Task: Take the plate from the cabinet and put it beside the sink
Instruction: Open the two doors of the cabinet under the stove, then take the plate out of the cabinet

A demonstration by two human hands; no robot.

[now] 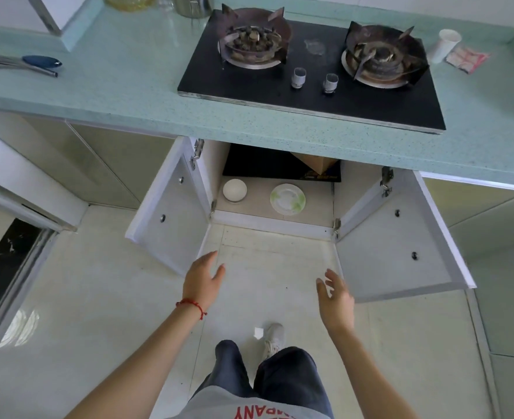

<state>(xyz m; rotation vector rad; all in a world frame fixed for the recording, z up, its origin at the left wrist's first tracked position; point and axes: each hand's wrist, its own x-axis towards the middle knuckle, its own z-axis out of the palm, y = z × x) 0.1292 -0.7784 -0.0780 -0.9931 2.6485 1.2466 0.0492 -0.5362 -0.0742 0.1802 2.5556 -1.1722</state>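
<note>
Nearest: person's legs in dark trousers, one pale shoe (274,337) on the tiled floor (98,313). Both arms reach fwd. Left hand (203,279) w/ red string bracelet (191,306) at the wrist, fingers spread, holding nothing, just in front of the left cabinet door (171,213). Right hand (336,297) also spread and empty, near the lower edge of the right cabinet door (392,237). Both doors swung wide. Inside the cabinet, on its bottom shelf: plate (287,199), white w/ green leaf marks, lying flat right of centre; a white bowl (234,190) to its left, apart from it. Behind them a black flat item and a brown cardboard corner. Above: pale green speckled tabletop (128,95) w/ black two-burner gas hob (310,71); paper cup (446,43) far right, blue-handled utensil (42,62) far left.
</note>
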